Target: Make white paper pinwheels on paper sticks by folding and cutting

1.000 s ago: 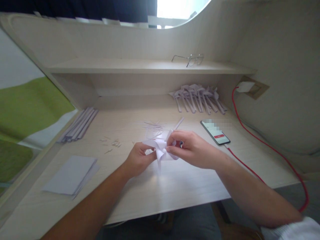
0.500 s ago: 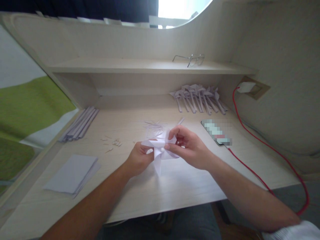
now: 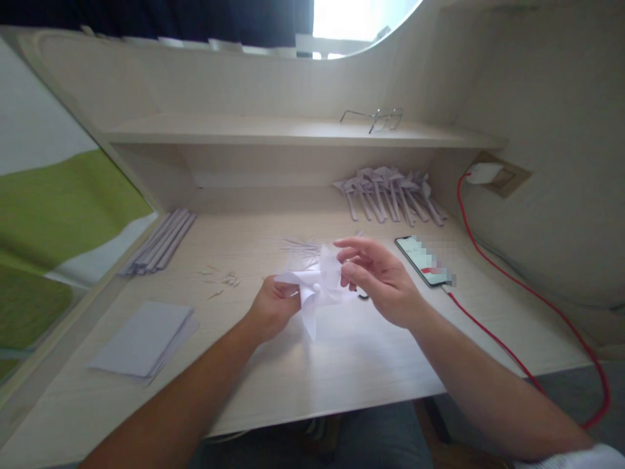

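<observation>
Paper pinwheel (image 3: 315, 286) sits in the middle of my head view, held just above the pale wooden desk (image 3: 342, 365). My left hand (image 3: 271, 306) is pinched shut on the pinwheel's left side, while my right hand (image 3: 381, 280) has its fingers spread apart, fingertips brushing the right vanes. I judge the thin paper could crease or tear if the left pinch tightens, and the vanes could spring out of shape with only one hand gripping. Around me lie a stack of paper sheets (image 3: 144, 339), folded paper strips (image 3: 159, 241), finished pinwheels (image 3: 390, 195), a phone (image 3: 424, 260) on a red cable (image 3: 493, 339), and glasses (image 3: 375, 118) on the shelf (image 3: 244, 130).
</observation>
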The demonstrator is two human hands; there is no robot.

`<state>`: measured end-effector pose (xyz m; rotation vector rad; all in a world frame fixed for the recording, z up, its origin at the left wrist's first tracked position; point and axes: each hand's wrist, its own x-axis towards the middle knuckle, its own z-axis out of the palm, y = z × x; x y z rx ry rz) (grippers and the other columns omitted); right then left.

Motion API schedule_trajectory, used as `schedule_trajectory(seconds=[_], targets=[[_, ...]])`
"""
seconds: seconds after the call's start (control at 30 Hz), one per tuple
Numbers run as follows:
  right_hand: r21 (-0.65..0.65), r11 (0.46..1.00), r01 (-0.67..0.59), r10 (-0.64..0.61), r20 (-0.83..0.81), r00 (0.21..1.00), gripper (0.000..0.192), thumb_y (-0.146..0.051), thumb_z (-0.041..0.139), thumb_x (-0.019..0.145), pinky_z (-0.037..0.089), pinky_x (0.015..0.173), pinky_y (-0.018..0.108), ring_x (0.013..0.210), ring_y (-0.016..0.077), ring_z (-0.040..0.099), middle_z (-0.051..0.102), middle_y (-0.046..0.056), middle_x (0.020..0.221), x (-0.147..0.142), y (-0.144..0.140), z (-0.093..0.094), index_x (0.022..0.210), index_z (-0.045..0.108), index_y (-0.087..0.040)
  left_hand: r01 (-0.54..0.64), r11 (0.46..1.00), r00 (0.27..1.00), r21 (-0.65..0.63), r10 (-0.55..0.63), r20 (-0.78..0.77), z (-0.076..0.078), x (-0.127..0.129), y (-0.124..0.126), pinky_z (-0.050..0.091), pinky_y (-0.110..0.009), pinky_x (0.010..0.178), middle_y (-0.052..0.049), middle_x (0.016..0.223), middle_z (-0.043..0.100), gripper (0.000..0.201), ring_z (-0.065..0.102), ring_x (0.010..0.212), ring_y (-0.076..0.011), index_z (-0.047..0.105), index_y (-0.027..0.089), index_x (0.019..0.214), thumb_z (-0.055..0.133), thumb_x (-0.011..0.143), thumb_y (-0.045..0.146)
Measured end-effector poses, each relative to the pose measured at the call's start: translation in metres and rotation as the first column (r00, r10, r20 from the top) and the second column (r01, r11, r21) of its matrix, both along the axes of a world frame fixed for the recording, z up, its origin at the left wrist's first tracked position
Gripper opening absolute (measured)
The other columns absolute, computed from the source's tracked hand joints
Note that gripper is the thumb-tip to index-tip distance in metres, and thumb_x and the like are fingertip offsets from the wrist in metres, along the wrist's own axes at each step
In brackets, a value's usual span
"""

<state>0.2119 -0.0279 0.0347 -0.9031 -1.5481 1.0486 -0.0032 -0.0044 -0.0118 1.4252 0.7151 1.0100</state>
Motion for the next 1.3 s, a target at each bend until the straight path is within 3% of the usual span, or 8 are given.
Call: schedule_trajectory(seconds=[0.27,0.33,0.5,0.63,0.77,0.87,1.0,1.3], targets=[[0.353,0.91,0.216,-0.314,0.25,0.916,0.014,-0.024,0.076,0.089,0.054,0.087,0.038,0.102,0.0215,0.065,0.068,0.005,0.108,0.008,-0.009,0.002,0.102,0.076,-0.026,-0.211,0.975,0.975,0.068,0.215,-0.057,-0.01,0.0,0.004,0.056,-0.028,0.075,-0.006,0.083,0.079,0.023,0.071,0.083,-0.0225,0.084,0.017,0.089,0.086,0.073,0.034],[0.342,0.915,0.213,-0.308,0.255,0.917,0.012,-0.023,0.074,0.09,0.053,0.088,0.039,0.1,0.0211,0.066,0.07,0.005,0.106,0.007,-0.009,0.001,0.102,0.076,-0.026,-0.219,0.973,0.973,0.072,0.223,-0.053,-0.01,0.0,0.004,0.055,-0.029,0.074,-0.006,0.081,0.079,0.023,0.07,0.082,-0.0223,0.083,0.016,0.087,0.086,0.074,0.035],[0.067,0.995,0.074,-0.079,0.081,0.994,0.017,-0.028,0.065,0.097,0.054,0.076,0.032,0.086,0.0172,0.068,0.075,0.004,0.097,0.012,-0.002,-0.002,0.111,0.075,-0.025,-0.126,0.991,0.991,0.054,0.128,-0.032,-0.003,0.003,0.002,0.058,-0.035,0.075,-0.008,0.076,0.078,0.033,0.073,0.079,-0.0256,0.082,0.014,0.082,0.083,0.075,0.047],[0.047,0.996,-0.071,0.059,0.219,0.974,0.014,-0.025,0.066,0.096,0.052,0.071,0.029,0.081,0.0157,0.066,0.074,0.004,0.093,0.018,0.0,0.007,0.103,0.078,-0.021,-0.051,0.997,0.997,0.06,0.054,-0.054,-0.001,0.002,0.001,0.058,-0.037,0.076,-0.007,0.068,0.076,0.034,0.072,0.079,-0.027,0.082,0.015,0.076,0.081,0.078,0.049],[0.163,0.985,0.054,-0.106,0.329,0.938,0.015,-0.029,0.066,0.098,0.05,0.071,0.03,0.081,0.0162,0.064,0.073,0.004,0.093,0.016,-0.004,0.016,0.105,0.077,-0.022,-0.062,0.994,0.994,0.09,0.069,-0.085,-0.003,0.0,0.001,0.055,-0.034,0.076,-0.005,0.069,0.075,0.029,0.07,0.075,-0.0234,0.08,0.015,0.068,0.082,0.079,0.042],[0.354,0.921,0.162,-0.3,0.382,0.874,0.011,-0.028,0.069,0.096,0.05,0.076,0.034,0.082,0.0186,0.063,0.07,0.005,0.09,0.008,-0.011,0.02,0.1,0.077,-0.023,-0.128,0.984,0.985,0.124,0.14,-0.097,-0.005,-0.001,0.001,0.052,-0.03,0.078,-0.004,0.076,0.075,0.019,0.066,0.076,-0.0191,0.08,0.015,0.073,0.082,0.08,0.034],[0.493,0.87,0.022,-0.325,0.54,0.776,0.007,-0.027,0.071,0.093,0.05,0.086,0.042,0.091,0.0243,0.062,0.072,0.008,0.092,-0.006,-0.016,0.021,0.093,0.076,-0.022,-0.21,0.942,0.956,0.264,0.254,-0.147,-0.001,0.0,-0.002,0.047,-0.026,0.071,-0.002,0.077,0.07,0.014,0.061,0.074,-0.0155,0.076,0.016,0.081,0.074,0.087,0.029],[0.491,0.87,-0.043,-0.35,0.677,0.648,0.009,-0.026,0.07,0.091,0.05,0.083,0.041,0.089,0.0247,0.062,0.073,0.01,0.09,-0.014,-0.006,0.012,0.089,0.076,-0.019,-0.153,0.852,0.915,0.501,0.314,-0.254,0.0,0.0,-0.003,0.047,-0.028,0.072,-0.003,0.076,0.066,0.018,0.062,0.075,-0.0171,0.071,0.018,0.076,0.065,0.092,0.025]])
